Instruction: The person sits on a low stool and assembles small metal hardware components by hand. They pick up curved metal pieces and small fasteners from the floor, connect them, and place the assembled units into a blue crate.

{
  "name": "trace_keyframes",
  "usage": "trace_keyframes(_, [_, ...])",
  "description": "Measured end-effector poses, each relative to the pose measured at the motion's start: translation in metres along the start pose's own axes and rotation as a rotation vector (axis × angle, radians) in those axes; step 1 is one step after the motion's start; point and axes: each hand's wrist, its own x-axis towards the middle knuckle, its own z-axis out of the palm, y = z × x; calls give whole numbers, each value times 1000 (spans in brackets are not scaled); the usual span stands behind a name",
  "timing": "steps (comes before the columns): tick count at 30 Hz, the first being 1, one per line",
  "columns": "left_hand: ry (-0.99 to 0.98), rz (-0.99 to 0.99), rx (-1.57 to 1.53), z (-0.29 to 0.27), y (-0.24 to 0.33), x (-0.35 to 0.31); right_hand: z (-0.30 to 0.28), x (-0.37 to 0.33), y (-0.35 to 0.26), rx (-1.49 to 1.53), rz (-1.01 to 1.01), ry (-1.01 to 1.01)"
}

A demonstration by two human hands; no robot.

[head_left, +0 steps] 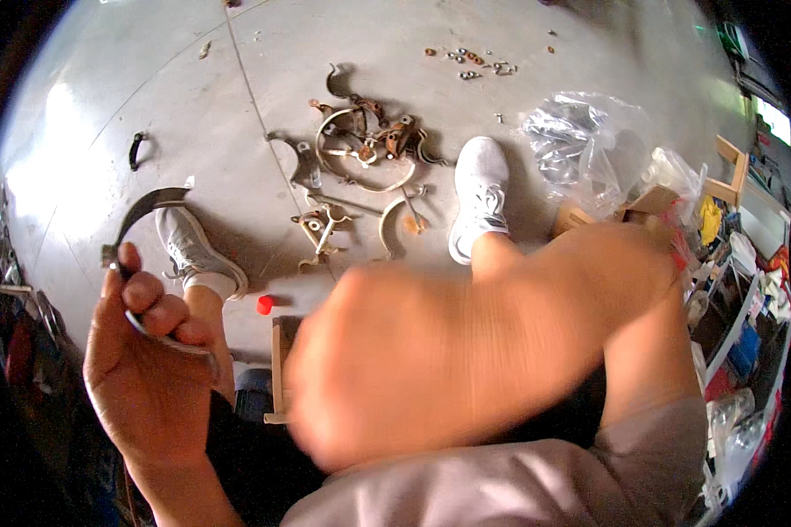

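My left hand (154,369) is closed around a metal pipe clamp (149,204). Its two curved halves spread apart, one dark and arching up past the fingers, the other brighter and running below them. A bolt (108,256) shows at the joint between the halves, by the fingertips. Large and smeared by motion, my right hand (351,369) crosses in front of my lap, its fingers not discernible. Beyond it on the floor lies a heap of clamp parts (365,149), some rusty, some bare metal, with curved bands and brackets tangled together.
Loose nuts and bolts (470,60) lie scattered on the grey floor (149,79) farther off. A clear plastic bag (580,140) rests right of my right shoe (481,189). A red cap (265,305) and a small black piece (136,151) lie on the left. Clutter lines the right side.
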Motion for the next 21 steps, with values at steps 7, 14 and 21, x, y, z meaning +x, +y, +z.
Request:
trace_keyframes(7, [193,39,225,-3,-4,1,1,42,-36,160,-207,-67])
trace_keyframes(14, [96,-9,80,-9,-8,5,23,55,-36,237,-226,-70])
trace_keyframes(21, [109,-40,142,-7,-7,11,27,57,-35,265,-233,-72])
